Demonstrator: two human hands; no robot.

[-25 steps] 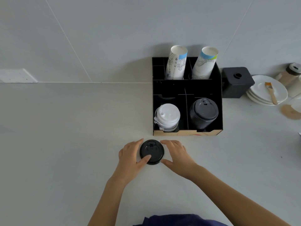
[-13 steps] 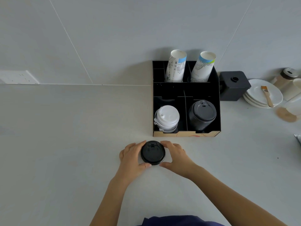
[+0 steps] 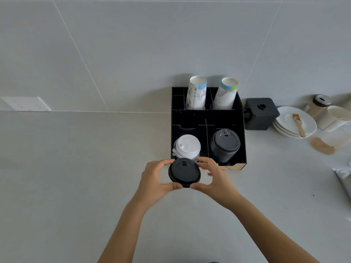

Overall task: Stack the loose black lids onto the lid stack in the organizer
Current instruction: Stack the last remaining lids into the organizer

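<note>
A loose black lid (image 3: 184, 172), or a small stack of them, is held above the counter just in front of the black organizer (image 3: 244, 147). My left hand (image 3: 154, 182) grips its left rim and my right hand (image 3: 214, 179) grips its right rim. Inside the organizer, the black lid stack (image 3: 225, 145) fills the front right compartment and a white lid stack (image 3: 187, 147) fills the front left one. The held lid overlaps the organizer's front left corner in view.
Two paper cup stacks (image 3: 196, 93) lean in the organizer's rear slots. To its right stand a black box (image 3: 260, 113), white plates (image 3: 305, 123) with a brush (image 3: 299, 124), a jar (image 3: 318, 106) and a foil packet (image 3: 343, 176). A wall outlet (image 3: 25, 104) is at left.
Both hands closed around the black lid and raised it off the counter, moving it slightly toward the organizer. The view also shifted.
</note>
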